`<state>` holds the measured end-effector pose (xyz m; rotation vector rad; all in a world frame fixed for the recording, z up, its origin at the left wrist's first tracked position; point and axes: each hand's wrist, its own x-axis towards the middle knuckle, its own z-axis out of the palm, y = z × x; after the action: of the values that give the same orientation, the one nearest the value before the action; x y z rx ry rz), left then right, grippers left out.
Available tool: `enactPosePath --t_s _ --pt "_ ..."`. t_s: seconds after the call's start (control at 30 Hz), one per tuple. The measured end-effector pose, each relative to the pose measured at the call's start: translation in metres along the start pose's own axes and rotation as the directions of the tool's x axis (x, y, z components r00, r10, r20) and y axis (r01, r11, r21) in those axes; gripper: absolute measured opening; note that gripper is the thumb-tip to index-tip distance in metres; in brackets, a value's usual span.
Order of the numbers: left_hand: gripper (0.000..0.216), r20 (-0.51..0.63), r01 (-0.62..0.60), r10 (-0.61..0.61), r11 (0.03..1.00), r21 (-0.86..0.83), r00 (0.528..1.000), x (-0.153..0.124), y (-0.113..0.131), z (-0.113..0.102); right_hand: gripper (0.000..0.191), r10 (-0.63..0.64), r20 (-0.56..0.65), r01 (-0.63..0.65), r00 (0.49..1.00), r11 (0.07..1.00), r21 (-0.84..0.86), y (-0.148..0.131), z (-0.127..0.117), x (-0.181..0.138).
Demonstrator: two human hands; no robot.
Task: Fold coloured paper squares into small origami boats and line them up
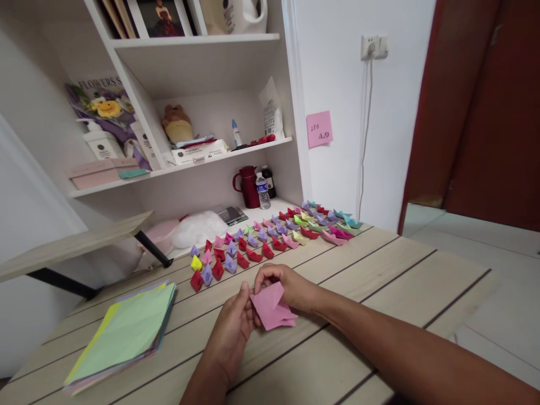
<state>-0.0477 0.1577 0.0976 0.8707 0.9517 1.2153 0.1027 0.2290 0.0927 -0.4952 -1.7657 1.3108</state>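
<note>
A partly folded piece of pink origami paper (272, 308) is held just above the wooden table, its lower right edge splitting into loose points. My left hand (236, 320) pinches its left corner, thumb pointing up. Behind the upper edge, my right hand (291, 286) has its curled fingers on the same paper; some fingertips are hidden by it. Beyond my hands stand several rows of small folded paper boats (265, 250) in red, purple, pink, yellow, green and blue.
A stack of coloured paper sheets (130, 332), pale green on top, lies at the left. Behind the table rises a white shelf (202, 48) with a dark red jug (248, 188) and a water bottle (262, 192). A small raised wooden stand (84, 242) is at the left.
</note>
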Motion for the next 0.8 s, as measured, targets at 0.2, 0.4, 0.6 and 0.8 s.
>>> enactPosePath --t_s 0.2,0.4,0.6,0.8 --pt "0.021 0.016 -0.018 0.018 1.000 -0.011 1.000 0.001 0.000 -0.002 0.014 0.042 -0.023 -0.042 0.999 0.999 -0.010 -0.004 0.001 0.000" --pt "0.021 0.004 -0.054 0.054 0.998 0.028 0.999 0.002 0.000 -0.001 0.033 0.116 -0.037 -0.114 0.993 0.991 0.067 -0.006 -0.001 0.000" --pt "0.023 -0.074 -0.107 0.117 0.987 0.120 0.990 0.003 0.004 -0.005 0.036 0.157 -0.080 -0.141 0.984 0.975 0.173 -0.011 -0.021 0.002" --pt "0.024 -0.160 -0.157 0.219 0.932 0.328 0.962 0.005 0.005 -0.005 0.054 0.278 -0.075 -0.257 0.958 0.944 0.208 -0.011 -0.038 0.002"
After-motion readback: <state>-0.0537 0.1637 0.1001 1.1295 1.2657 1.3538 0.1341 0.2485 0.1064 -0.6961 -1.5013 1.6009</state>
